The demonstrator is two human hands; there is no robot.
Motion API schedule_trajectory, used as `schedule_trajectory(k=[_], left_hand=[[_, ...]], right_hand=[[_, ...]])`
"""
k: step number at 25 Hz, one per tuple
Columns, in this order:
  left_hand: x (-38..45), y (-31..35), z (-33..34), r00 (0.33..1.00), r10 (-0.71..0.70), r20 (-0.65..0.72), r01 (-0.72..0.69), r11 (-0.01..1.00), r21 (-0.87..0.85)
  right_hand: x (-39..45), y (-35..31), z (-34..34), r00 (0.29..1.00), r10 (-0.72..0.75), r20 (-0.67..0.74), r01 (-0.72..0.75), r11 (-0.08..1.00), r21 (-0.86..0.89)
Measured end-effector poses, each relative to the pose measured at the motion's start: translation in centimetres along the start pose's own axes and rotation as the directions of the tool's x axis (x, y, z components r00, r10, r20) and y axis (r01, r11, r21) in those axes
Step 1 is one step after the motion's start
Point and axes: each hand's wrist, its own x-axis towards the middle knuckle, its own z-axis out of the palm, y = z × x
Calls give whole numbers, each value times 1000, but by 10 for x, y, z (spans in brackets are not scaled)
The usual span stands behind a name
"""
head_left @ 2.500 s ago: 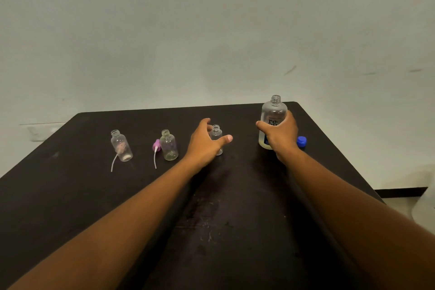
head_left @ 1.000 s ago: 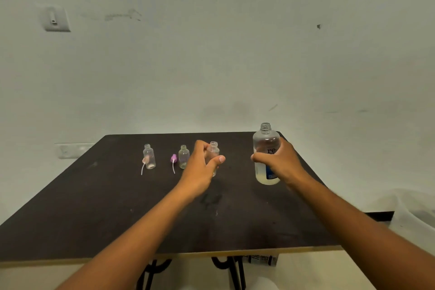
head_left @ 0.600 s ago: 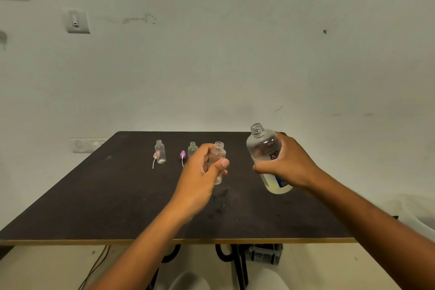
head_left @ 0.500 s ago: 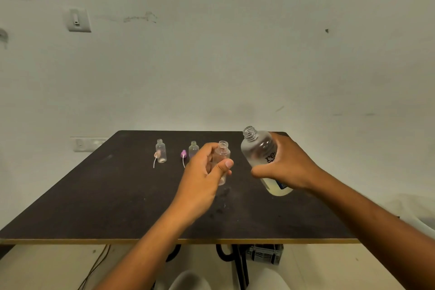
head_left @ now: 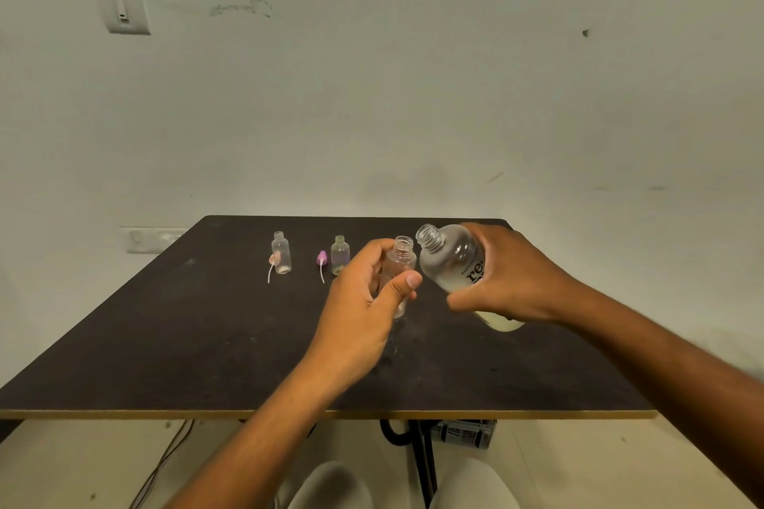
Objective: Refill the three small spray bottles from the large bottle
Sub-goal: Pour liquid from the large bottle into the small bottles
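Large bottle point(head_left: 452, 260): clear plastic, round-shouldered, uncapped, threaded neck bare; dark lettering "re" legible on side; pale yellowish liquid pooled at the low end near the base; body tilted, mouth up and to the left, base down and to the right; held above the table, not resting on it.
Large bottle mouth: just beside and slightly above the neck of the held small bottle; contact not discernible; no stream visible.
Right hand point(head_left: 506, 277): wrapped around the large bottle's middle and lower body, thumb below, fingers over the top; clamped firmly on it.
Held small bottle point(head_left: 399, 260): clear with faint pink tint, uncapped, upright, raised off the table; contents not discernible.
Left hand point(head_left: 364, 302): closed around the held small bottle, thumb pressed across the front, fingers behind.
Middle small bottle point(head_left: 340, 255): clear, uncapped, upright on the table, faint tint at the bottom.
Purple spray head point(head_left: 321, 258): lying on the table just left of the middle small bottle, thin white dip tube trailing toward the camera.
Far-left small bottle point(head_left: 281, 252): clear, uncapped, upright on the table.
Pink spray head point(head_left: 272, 260): touching or just beside the far-left small bottle's left side, white tube trailing.
Table point(head_left: 165, 343): dark top, pale edge band, faint scuffs near the centre.
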Motion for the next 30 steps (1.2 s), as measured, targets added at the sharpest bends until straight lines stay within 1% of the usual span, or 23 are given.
schedule_trajectory(k=[10,14,20,24,30], left_hand=[[-2,3,-2,1000,14,6,-14,1000,5],[-4,2,-5,1000,7,-8,-6,1000,26],[-8,-1,-4,1000,-12,-24,13,999,46],[-9,-3,-3,999,-17,-39,19,999,50],[-12,-5,-4,999,-24,-48,27,998,59]], right_hand=[[2,-8,-5,999,-34,19,35,997,-62],[2,-14,-12,999,-23,32,28,987,-161],[6,-18,-20,995,14,97,17,952,-306],[9,-23,-26,990,4,144,51,926,-375],[13,-32,-34,986,-23,168,99,882,-461]])
